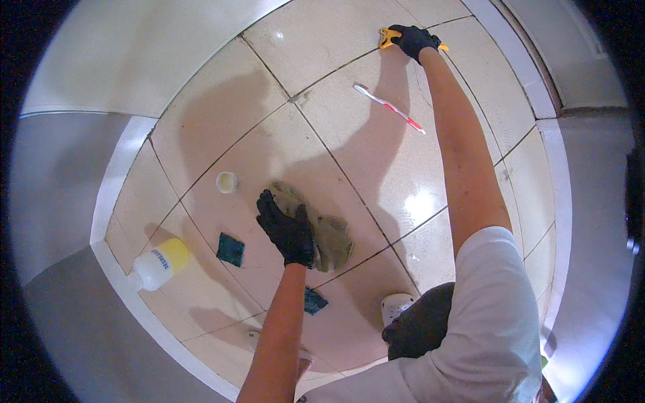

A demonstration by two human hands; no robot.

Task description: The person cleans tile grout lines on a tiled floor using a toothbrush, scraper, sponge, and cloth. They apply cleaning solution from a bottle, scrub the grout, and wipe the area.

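My left hand [287, 232], in a black glove, is pressed flat with its fingers stretched out. It rests partly over a crumpled grey-brown cloth [332, 243] on the tiled floor. Far ahead, my right hand [414, 41], also gloved in black, is closed around a yellow tool [385, 38]. Its yellow ends stick out on both sides of the fist, but its working part is hidden. A white and red toothbrush [390, 108] lies on the tiles nearer than that hand. One dark green scouring pad [230, 249] is left of the cloth, another [314, 301] just below it.
A small white cup [227, 182] stands left of the cloth. Near the left wall is a translucent bottle [161, 263] with yellow liquid. White skirting [111, 191] edges the floor on the left, with more [559, 201] on the right. My white clog [395, 305] is close by.
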